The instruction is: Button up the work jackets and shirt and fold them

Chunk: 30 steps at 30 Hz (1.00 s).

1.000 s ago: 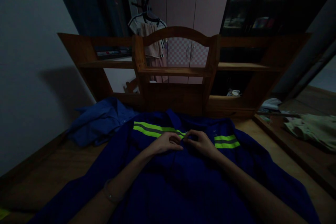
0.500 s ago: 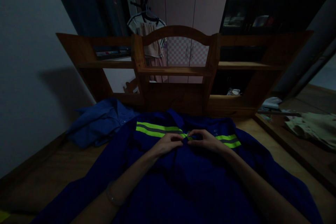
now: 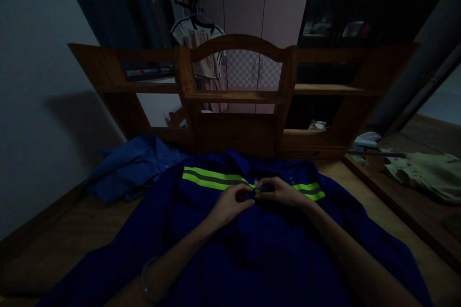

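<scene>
A dark blue work jacket point(image 3: 216, 259) with yellow-green and grey reflective bands point(image 3: 209, 178) is spread out flat, its collar at the far end. Over the front opening, at band height, my left hand point(image 3: 232, 204) pinches the jacket's edge between thumb and fingers. Close beside it on the right, my right hand point(image 3: 279, 193) grips the facing edge of the front in the same way. The fingertips of both hands almost meet. Whether a button or other fastener is between them is too dark and small to tell.
A crumpled lighter blue garment point(image 3: 133, 168) lies left of the collar, near the wall. Behind the jacket stands a wooden headboard with shelves point(image 3: 237, 98). Clothes on a hanger point(image 3: 201, 48) hang beyond it. At the right lies a pale cloth point(image 3: 425, 172).
My left hand has turned slightly, with its thumb lower and its fingers spread a little wider around the edge. My right hand stays almost in place. The view has shifted a little.
</scene>
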### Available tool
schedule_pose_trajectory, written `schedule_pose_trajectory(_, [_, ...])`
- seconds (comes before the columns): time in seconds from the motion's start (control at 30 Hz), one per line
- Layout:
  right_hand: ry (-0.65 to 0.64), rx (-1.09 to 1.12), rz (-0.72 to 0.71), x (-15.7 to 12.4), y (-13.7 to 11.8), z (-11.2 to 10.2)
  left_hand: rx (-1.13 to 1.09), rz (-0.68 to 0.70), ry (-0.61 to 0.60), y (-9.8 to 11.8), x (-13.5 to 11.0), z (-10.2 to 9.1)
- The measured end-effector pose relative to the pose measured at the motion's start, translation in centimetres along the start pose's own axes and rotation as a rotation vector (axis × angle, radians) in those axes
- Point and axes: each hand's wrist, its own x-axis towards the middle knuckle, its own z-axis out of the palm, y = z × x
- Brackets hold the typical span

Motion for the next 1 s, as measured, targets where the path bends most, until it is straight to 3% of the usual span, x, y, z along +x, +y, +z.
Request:
schedule_pose_trajectory(0.23, [-0.003,0.106,0.007,0.0,0.4,0.6,-0.078,-0.050,0.010,-0.2,0.7,-0.2])
schedule_pose_trajectory(0.43, [-0.009,0.102,-0.014,-0.1,0.3,-0.1,-0.048,0.012,-0.059,0.4,0.6,-0.1])
schedule_pose_trajectory(0.77, [-0.055,0.044,-0.017,-0.8,-0.4,-1.2,0.110,0.141,0.048,-0.1,0.7,0.6])
schedule_pose_trajectory(0.87, [-0.049,-0.004,-0.060,-1.0,-0.7,-1.5,0.049,0.126,0.074,-0.4,1.0,0.7])
schedule_pose_trajectory(1.0, [0.059,-0.010,-0.055,-0.9,-0.6,-1.1,-0.116,0.062,0.059,-0.2,1.4,0.5])
